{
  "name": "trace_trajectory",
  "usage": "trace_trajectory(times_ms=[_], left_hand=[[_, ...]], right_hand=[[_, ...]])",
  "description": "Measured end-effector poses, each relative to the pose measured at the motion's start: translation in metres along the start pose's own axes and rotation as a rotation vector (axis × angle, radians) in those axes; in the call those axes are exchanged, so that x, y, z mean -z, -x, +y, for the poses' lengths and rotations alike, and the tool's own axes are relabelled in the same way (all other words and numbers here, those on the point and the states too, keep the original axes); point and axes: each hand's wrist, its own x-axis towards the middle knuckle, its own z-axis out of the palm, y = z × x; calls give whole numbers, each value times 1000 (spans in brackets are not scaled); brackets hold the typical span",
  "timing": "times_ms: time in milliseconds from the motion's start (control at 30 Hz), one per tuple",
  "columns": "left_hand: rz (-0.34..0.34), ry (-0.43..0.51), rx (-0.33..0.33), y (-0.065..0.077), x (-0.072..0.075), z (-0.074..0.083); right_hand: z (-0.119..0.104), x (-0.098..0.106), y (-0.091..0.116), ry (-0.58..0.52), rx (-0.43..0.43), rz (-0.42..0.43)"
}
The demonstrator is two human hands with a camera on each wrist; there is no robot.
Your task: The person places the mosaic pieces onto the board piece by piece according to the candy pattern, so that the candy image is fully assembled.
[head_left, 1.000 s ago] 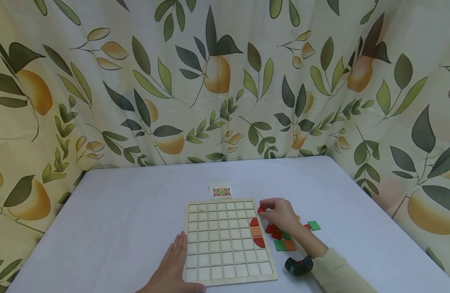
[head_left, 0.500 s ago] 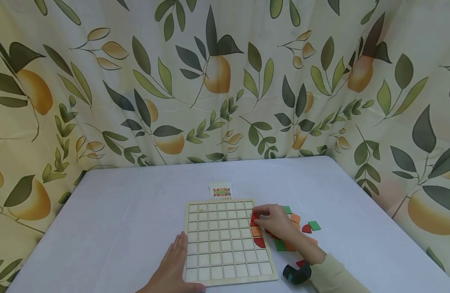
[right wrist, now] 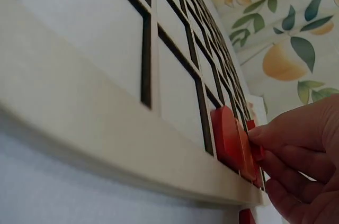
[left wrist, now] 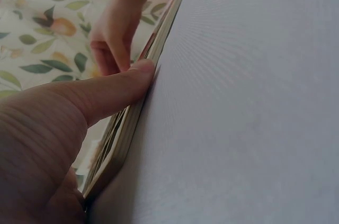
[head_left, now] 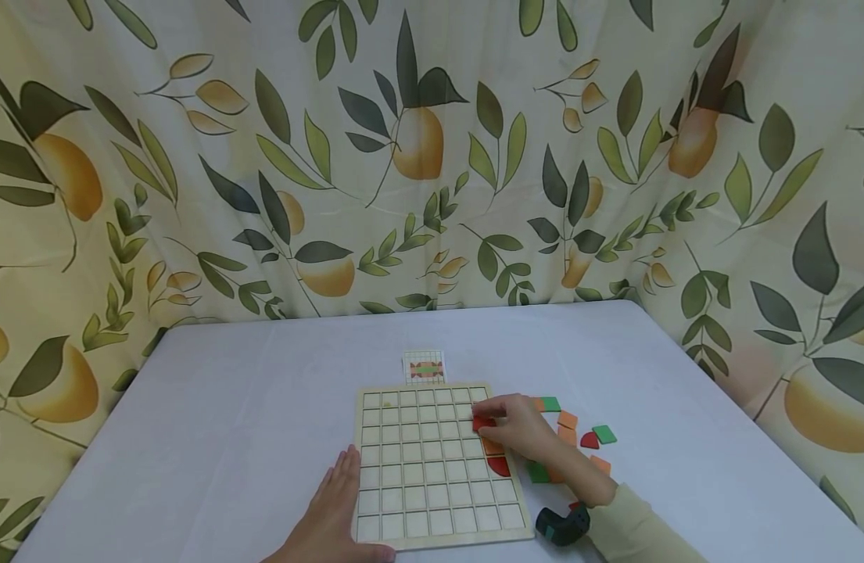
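Note:
A wooden grid board (head_left: 432, 541) lies on the white table. My left hand (head_left: 329, 508) rests at its near left corner, fingers straight along the left edge. Its thumb (left wrist: 119, 91) touches the near edge. My right hand (head_left: 526, 426) is over the board's right side and pinches a red tile (right wrist: 258, 151) between thumb and fingers, low over the cells; its shape is partly hidden. In the right column sit an orange square tile (head_left: 492, 446) and a red rounded tile (head_left: 498, 467). Fingers cover the cell above them.
Loose green, orange and red tiles lie right of the board, among them a green tile (head_left: 604, 434) and a red rounded piece (head_left: 589, 440). A pattern card (head_left: 424, 367) lies behind the board. A dark wrist device (head_left: 563, 526) is on the right wrist.
My right hand has carried the red tile from just beyond the board's right edge leftward over the grid, beside the right column. My left hand has stayed at the corner.

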Motion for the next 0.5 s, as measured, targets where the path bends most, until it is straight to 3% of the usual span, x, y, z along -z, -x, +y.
trace_trajectory(times_ms=[233, 500], left_hand=[[3, -5, 1, -1, -2, -2], [15, -24, -16, -1, -3, -4]], right_hand=[[-3, 0, -4, 42, 78, -74], [-4, -2, -7, 69, 106, -93]])
